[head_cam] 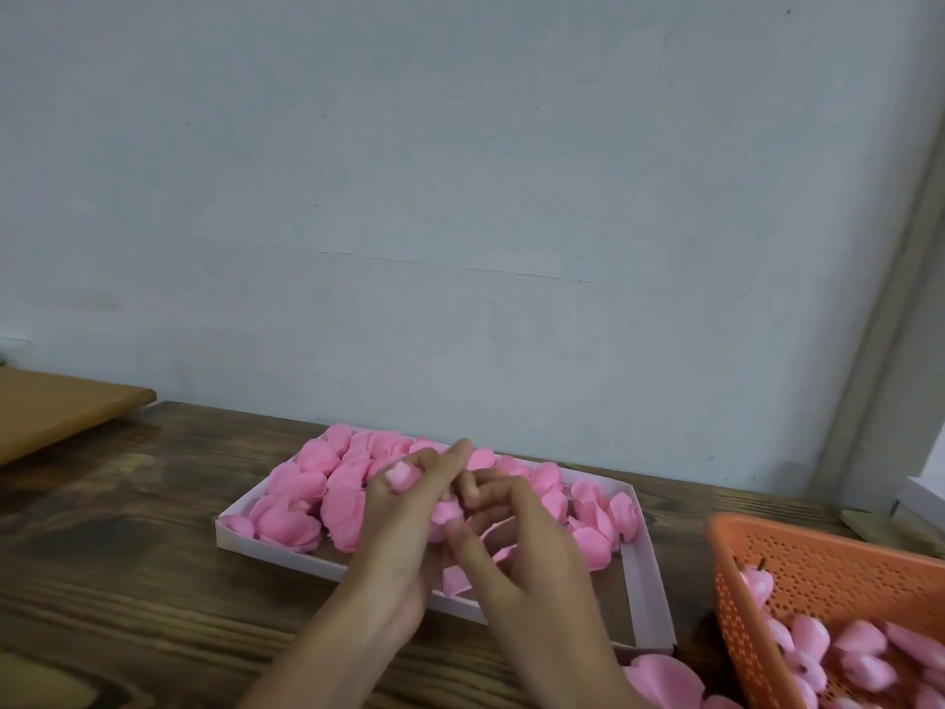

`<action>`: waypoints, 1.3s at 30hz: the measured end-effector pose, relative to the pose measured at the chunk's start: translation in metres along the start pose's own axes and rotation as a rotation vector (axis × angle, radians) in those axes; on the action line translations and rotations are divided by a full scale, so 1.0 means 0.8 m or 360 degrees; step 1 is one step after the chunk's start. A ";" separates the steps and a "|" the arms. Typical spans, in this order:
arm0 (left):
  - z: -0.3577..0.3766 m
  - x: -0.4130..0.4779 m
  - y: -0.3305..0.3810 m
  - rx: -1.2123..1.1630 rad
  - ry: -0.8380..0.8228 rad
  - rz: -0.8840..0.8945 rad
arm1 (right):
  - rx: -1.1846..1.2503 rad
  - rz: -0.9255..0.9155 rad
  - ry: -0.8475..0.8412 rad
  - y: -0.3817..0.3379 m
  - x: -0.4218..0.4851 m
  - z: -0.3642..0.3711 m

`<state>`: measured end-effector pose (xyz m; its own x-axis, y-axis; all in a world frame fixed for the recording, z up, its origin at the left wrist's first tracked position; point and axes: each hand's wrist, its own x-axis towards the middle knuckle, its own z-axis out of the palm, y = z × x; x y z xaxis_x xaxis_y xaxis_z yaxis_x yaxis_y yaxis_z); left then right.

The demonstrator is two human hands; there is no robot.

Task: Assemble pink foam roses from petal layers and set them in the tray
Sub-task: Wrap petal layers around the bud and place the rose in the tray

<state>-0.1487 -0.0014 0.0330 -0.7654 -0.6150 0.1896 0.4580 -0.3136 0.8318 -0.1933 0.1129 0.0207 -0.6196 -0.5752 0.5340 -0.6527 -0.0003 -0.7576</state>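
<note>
No text legible anywhere in view, plain white tray unmarked, orange basket without label or brand, grey wall bare of signs, wooden desk showing no numbers.

The single camera rides on the person's head, facing the pale wall behind the wooden table. It is tipped only slightly down, so wall fills most of the view and the table's far edge slants low across it. It sits close, at arm's reach: the left hand and right hand come in from the bottom.
</note>
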 end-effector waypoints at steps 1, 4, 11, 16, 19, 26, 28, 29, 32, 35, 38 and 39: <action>-0.001 0.002 0.001 -0.0003 0.0066 0.0005 | -0.0129 -0.0108 0.0031 0.000 0.000 -0.001; -0.008 0.008 0.002 0.0089 0.0195 0.0035 | -0.0363 -0.0252 0.0045 -0.005 0.002 -0.006; -0.015 0.012 -0.005 0.0817 0.0063 0.0076 | -0.0598 -0.0606 -0.0062 -0.023 0.019 -0.043; -0.006 0.007 -0.013 0.1279 -0.0015 0.0205 | -0.0806 -0.0689 -0.0302 -0.020 0.023 -0.047; -0.001 0.007 -0.017 0.1341 -0.0133 0.0326 | -0.0874 -0.0752 -0.0248 -0.018 0.024 -0.042; -0.001 0.014 -0.023 0.1136 -0.0340 0.0255 | -0.0895 -0.0683 -0.0138 -0.022 0.021 -0.042; -0.002 0.019 -0.028 0.1081 -0.0290 0.0209 | -0.0961 -0.0658 -0.0181 -0.024 0.021 -0.041; -0.005 0.020 -0.032 0.1087 -0.0281 0.0195 | -0.0992 -0.0639 -0.0216 -0.025 0.022 -0.042; -0.007 0.018 -0.037 0.1153 -0.0220 0.0172 | -0.0992 -0.0586 -0.0309 -0.024 0.024 -0.044; -0.011 0.018 -0.034 0.1120 -0.0193 0.0160 | -0.0780 -0.0480 -0.0219 -0.022 0.022 -0.042; -0.016 0.018 -0.024 0.0531 -0.0148 0.0004 | -0.0421 -0.0288 0.0093 -0.017 0.018 -0.036; -0.017 0.018 -0.020 0.0323 -0.0140 -0.0037 | -0.0309 -0.0173 0.0091 -0.014 0.017 -0.033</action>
<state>-0.1612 -0.0150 0.0152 -0.8152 -0.5412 0.2063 0.3460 -0.1694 0.9228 -0.2062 0.1265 0.0465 -0.5611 -0.5331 0.6333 -0.7853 0.1010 -0.6108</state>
